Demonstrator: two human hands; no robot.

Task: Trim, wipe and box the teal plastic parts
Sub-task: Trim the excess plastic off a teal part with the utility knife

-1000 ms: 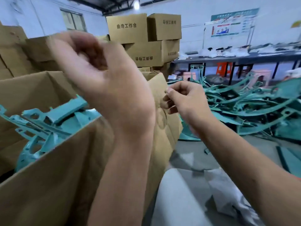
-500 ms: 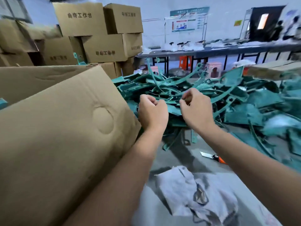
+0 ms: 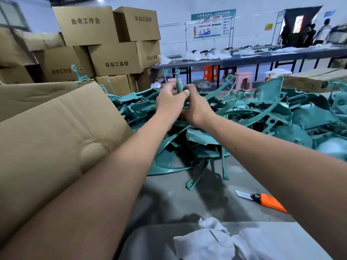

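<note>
Both hands meet over the heap of teal parts point(image 3: 244, 117): the left hand point(image 3: 170, 101) and right hand point(image 3: 195, 107) each pinch a thin upright teal part point(image 3: 177, 79) between fingers and thumb, though blur hides the exact grip. The step looks like pulling one piece free for trimming; lift it straight up, since curved strips around it interlock and could drag neighbours along. Close on the left the cardboard box point(image 3: 56, 128) flap crowds that forearm. Bare worktop point(image 3: 178, 199) lies nearer the body, with the knife point(image 3: 262, 200) by the right arm, blade exposed, and the rag point(image 3: 216, 241) nearest.
</note>
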